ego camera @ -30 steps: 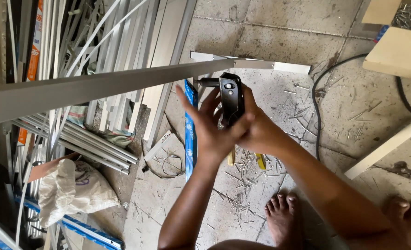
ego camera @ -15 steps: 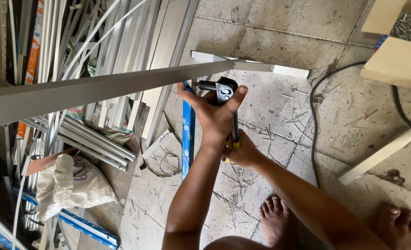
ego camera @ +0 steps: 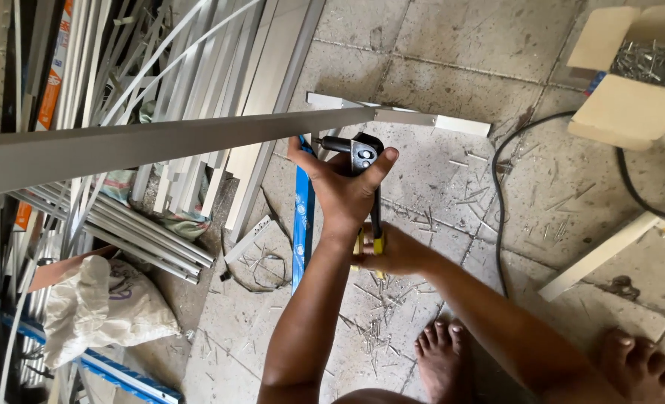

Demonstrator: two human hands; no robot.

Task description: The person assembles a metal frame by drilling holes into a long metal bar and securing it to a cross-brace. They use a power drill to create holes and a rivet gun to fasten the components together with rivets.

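My left hand [ego camera: 341, 185] wraps the black head of a hand riveter [ego camera: 359, 152], whose nose points left just under a long grey metal channel [ego camera: 160, 142] that runs across the view. Lower down, my right hand [ego camera: 389, 251] is closed around the riveter's yellow-tipped handles [ego camera: 378, 244]. The far end of the channel meets a short white cross piece [ego camera: 422, 117]. Behind my left hand a blue strip [ego camera: 299, 224] lies on the floor.
A stack of white and grey metal profiles [ego camera: 168, 90] fills the left. A white sack [ego camera: 104, 307] lies below them. An open cardboard box of rivets [ego camera: 643, 75] stands top right. A black cable [ego camera: 497, 209] and a loose white bar [ego camera: 602, 254] lie on the concrete floor. My bare feet [ego camera: 444, 359] are below.
The riveter has swung from upright before the channel to a lower position, nose pointing left under the channel. My right hand slid down onto the handles; my left hand keeps the head.
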